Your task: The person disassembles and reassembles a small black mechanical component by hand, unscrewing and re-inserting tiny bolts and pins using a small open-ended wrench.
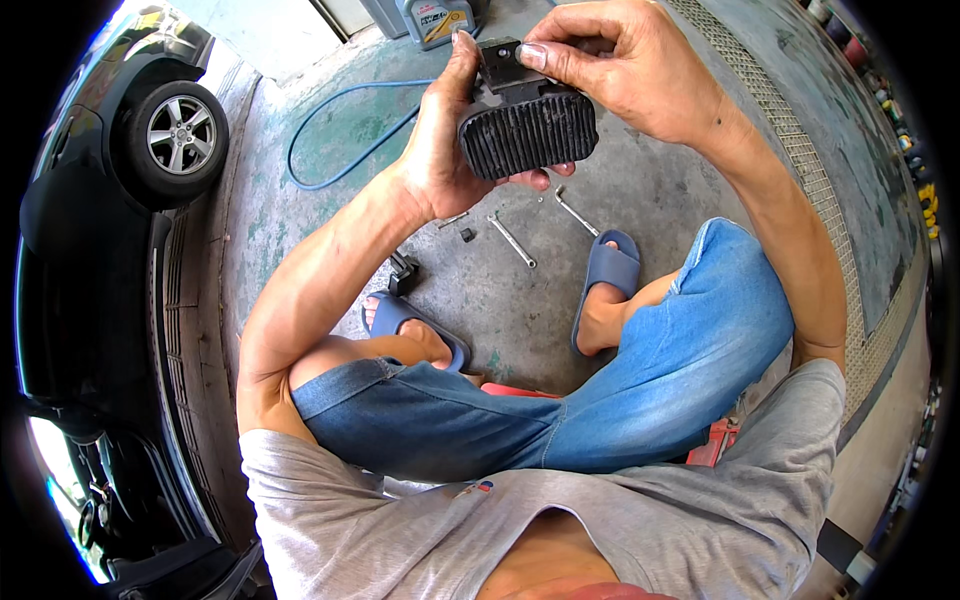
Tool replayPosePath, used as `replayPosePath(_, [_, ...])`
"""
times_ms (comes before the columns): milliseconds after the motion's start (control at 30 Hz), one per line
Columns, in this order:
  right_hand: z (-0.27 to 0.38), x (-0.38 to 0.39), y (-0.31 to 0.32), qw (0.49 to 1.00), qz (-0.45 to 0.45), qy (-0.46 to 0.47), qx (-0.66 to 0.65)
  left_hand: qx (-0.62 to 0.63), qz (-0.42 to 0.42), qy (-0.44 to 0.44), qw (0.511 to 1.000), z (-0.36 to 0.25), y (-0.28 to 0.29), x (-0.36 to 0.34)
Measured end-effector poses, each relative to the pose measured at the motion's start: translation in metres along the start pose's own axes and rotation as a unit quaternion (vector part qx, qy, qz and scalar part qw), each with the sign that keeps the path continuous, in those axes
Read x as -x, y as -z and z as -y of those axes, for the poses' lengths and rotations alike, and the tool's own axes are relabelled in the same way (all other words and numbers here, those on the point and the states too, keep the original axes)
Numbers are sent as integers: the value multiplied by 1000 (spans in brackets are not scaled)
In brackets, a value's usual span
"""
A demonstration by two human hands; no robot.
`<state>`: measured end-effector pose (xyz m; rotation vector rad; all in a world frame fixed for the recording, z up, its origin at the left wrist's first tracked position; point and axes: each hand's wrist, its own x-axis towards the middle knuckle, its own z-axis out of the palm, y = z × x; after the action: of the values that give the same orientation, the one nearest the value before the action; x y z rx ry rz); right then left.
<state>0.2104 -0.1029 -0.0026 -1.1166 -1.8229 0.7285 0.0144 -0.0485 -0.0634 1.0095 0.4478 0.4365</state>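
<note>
Leftmost, a dark car's alloy wheel [180, 135] stood beside a blue hose [330, 120] looped on the concrete floor [640, 190]. Centrally, the left hand [440, 150] was closed around a black ribbed rubber pedal pad with metal bracket [528, 128], held above the floor. Rightward, the right hand [620, 60] pinched the bracket's top; steel spanners [512, 240] lay below.

A black ribbed rubber pedal pad [528, 133] on a dark metal bracket is held up in the air, ribbed face toward the camera, tilted slightly.
</note>
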Motion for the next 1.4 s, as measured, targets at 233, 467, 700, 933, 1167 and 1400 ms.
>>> replayPosePath(233, [1, 0, 1, 999, -3, 6, 40, -1, 5, -4, 1000, 1, 2, -1])
replayPosePath(467, [2, 0, 0, 999, -5, 4, 32, -2, 9, -10, 1000, 1, 3, -2])
replayPosePath(700, [1, 0, 0, 1000, -3, -3, 26, -8, -5, -8, 1000, 1, 0, -1])
replayPosePath(933, [0, 0, -1, 999, -12, -1, 45, -9, -15, -8, 1000, 1, -1, -1])
replayPosePath(1167, [-1, 0, 0, 998, -15, 25, 57, -10, -18, -8, 1000, 1, -1, -1])
replayPosePath(1400, [1, -1, -1, 998, -14, -8, 54, -14, -10, -11, 1000, 2, 1, -3])
